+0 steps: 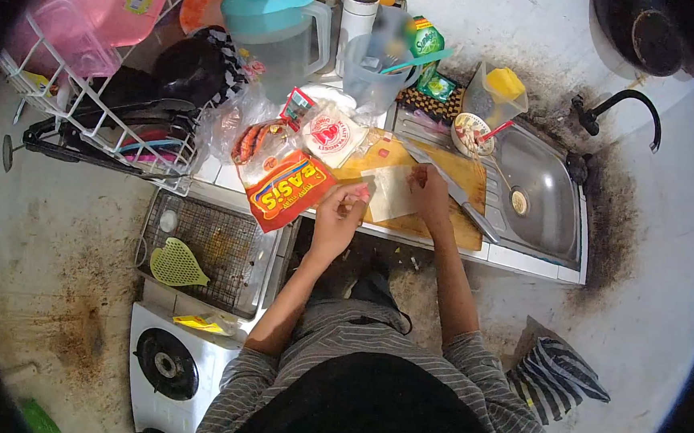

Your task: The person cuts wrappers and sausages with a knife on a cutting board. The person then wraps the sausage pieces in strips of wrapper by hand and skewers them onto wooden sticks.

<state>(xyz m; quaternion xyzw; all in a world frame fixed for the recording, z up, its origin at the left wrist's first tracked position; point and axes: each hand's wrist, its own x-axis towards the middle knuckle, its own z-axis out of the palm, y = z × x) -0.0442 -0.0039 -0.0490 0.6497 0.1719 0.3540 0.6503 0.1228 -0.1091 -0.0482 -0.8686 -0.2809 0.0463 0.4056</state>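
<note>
On the cutting board (455, 224), a pale sheet (389, 195) lies between left fingers (350, 191) pinching a pink piece (364, 193) and curled right fingers (421, 176).

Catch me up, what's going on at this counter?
A person's left hand holds a small pink piece beside a thin, pale sheet on the wooden cutting board. The right hand is at the sheet's opposite edge; whether it grips is unclear. A knife lies on the board, and a red packet sits nearby.

Black pan (655, 38) partly beyond top edge
</note>
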